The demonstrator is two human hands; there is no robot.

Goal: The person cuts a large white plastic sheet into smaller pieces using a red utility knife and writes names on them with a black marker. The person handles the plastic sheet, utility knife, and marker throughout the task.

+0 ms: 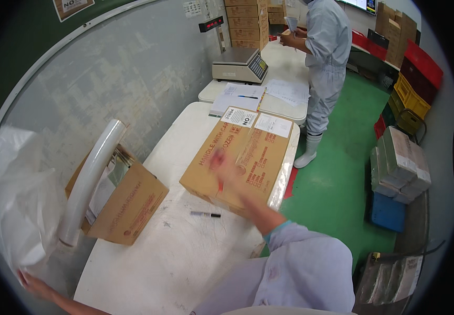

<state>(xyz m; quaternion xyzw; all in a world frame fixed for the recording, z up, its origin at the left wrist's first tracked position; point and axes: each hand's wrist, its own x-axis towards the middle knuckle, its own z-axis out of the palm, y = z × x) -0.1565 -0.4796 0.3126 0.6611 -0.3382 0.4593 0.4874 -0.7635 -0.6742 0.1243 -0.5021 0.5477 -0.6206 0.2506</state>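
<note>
Grey scuffed wall fills the upper left; green floor at right; white tables run up the centre.

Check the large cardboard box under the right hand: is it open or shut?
Shut. The large cardboard box lies flat on the white table, top flaps closed, labels across them. The blurred right hand rests on its top.

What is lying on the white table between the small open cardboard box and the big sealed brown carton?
In the head view, a slim dark pen lies there on the white table.
</note>
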